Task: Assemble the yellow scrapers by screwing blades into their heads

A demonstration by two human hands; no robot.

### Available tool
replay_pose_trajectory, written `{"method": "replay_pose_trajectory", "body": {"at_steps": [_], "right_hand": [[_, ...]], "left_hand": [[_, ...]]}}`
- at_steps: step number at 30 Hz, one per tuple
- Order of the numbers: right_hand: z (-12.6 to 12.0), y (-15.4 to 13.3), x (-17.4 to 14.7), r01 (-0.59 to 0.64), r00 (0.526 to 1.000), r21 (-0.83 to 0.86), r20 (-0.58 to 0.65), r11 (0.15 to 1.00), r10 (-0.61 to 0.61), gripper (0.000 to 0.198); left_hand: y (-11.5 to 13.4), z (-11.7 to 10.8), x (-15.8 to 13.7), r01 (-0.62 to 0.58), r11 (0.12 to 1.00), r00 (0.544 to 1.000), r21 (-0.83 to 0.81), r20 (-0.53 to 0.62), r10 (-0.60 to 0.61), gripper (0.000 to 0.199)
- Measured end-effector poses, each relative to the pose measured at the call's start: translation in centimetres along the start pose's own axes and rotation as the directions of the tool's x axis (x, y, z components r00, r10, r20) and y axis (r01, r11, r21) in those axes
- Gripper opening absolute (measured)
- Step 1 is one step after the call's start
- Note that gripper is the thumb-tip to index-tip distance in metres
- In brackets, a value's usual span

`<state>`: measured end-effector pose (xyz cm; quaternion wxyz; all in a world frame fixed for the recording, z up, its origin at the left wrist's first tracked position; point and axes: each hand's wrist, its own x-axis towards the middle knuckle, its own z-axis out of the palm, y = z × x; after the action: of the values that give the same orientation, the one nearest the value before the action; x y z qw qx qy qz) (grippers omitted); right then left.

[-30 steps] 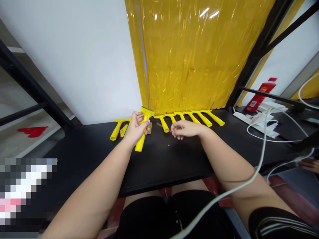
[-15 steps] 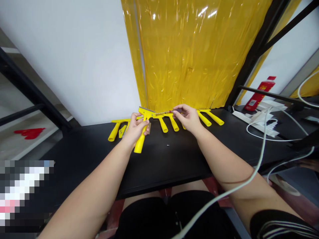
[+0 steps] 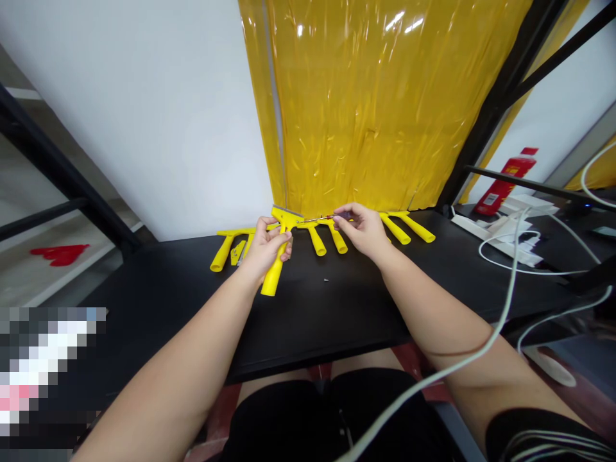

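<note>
The screwdriver [image 3: 330, 217] has risen — gripped in right fingers [image 3: 343, 224], tip at the scraper [image 3: 276, 269] (left fingers [image 3: 279, 241] clasp its upper handle).

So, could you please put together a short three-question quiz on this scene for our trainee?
1. True or false: the left hand grips a yellow T-shaped tool by its handle.
2. Fill in: the right hand holds a slim ____, its tip at the head of that tool.
3. Which of these lies on the black table? A: a hammer. B: a tiny screw-like piece. C: a cup.

Key: 1. True. 2. Screwdriver. 3. B.
</note>
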<state>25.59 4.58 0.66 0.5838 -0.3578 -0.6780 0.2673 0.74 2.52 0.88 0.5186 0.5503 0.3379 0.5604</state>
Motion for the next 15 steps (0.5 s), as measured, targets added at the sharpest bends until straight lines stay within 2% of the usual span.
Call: {"method": "replay_pose_trajectory", "body": {"at_steps": [6, 15], "right_hand": [[0.03, 0.15, 0.11, -0.017, 1.000, 0.027, -0.011, 0.999, 0.017, 0.034], [0.43, -0.37, 0.11, -0.069, 0.997, 0.080, -0.025, 0.994, 0.071, 0.042]], "left_hand": [[-0.01, 0.09, 0.04, 0.002, 1.000, 1.000, 0.001, -0.007, -0.002, 0.054], [-0.15, 0.14, 0.00, -0.027, 0.999, 1.000, 0.028, 0.010, 0.027, 0.050]]}}
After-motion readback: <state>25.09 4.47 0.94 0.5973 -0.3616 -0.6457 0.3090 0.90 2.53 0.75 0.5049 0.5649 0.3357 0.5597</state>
